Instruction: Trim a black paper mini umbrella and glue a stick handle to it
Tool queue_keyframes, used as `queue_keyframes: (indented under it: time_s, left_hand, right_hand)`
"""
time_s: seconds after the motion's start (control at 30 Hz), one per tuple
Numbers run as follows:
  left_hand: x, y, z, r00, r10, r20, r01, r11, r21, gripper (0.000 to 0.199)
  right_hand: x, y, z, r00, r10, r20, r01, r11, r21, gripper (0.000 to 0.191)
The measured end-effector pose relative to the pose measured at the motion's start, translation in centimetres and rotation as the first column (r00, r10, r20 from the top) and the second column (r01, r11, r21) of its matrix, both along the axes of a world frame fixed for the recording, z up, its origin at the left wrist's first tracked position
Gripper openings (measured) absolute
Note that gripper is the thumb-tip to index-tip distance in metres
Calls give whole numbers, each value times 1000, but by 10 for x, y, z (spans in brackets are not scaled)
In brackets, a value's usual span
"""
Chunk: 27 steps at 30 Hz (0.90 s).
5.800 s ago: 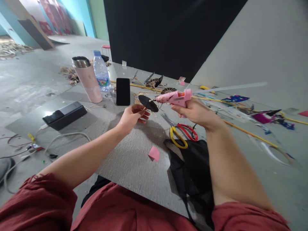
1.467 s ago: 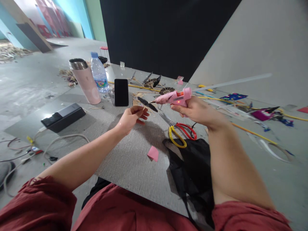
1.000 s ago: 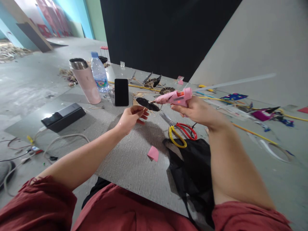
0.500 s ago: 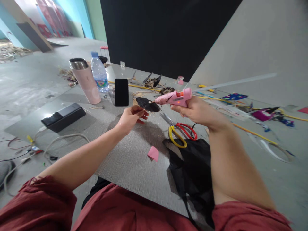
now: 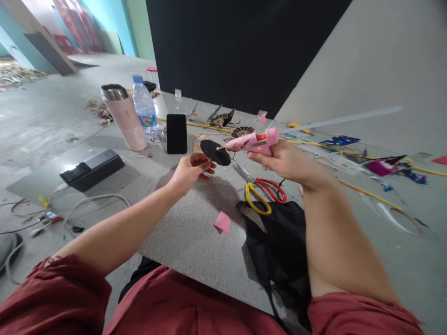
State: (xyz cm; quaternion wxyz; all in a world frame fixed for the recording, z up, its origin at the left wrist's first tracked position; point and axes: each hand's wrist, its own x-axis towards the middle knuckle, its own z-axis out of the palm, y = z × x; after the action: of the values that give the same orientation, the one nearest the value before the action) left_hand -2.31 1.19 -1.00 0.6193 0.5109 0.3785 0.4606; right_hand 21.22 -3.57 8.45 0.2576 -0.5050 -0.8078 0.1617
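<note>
My left hand pinches a thin black disc near its lower left edge, the fingertips partly hidden. In my right hand is a pink hot glue gun, pointing left with a small orange light glowing on its side. Its nozzle is at the upper face of the disc, near the middle; whether it touches I cannot tell. Below the glue gun lie scissors with one red and one yellow handle, partly over black fabric.
Around the table are a smartphone, a pink tumbler, a water bottle, a black box-shaped device with a cable and a pink paper piece. Behind the disc are ribbed black rounds with thin sticks.
The black disc has turned in my left hand and shows a rounder, flatter face; the pale spot near the nozzle is smaller. My right hand and the glue gun stay almost still.
</note>
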Motion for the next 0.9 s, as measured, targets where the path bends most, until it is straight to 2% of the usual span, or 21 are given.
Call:
queue_keyframes:
  time_s: [0.5, 0.9]
  left_hand:
    - [0, -2, 2, 1000, 24, 5, -24, 999, -25, 11]
    - [1, -3, 3, 999, 38, 5, -38, 999, -25, 13]
  right_hand:
    - [-1, 0, 0, 1000, -15, -16, 14, 1000, -10, 39]
    - [-1, 0, 1, 999, 23, -24, -24, 1000, -15, 35]
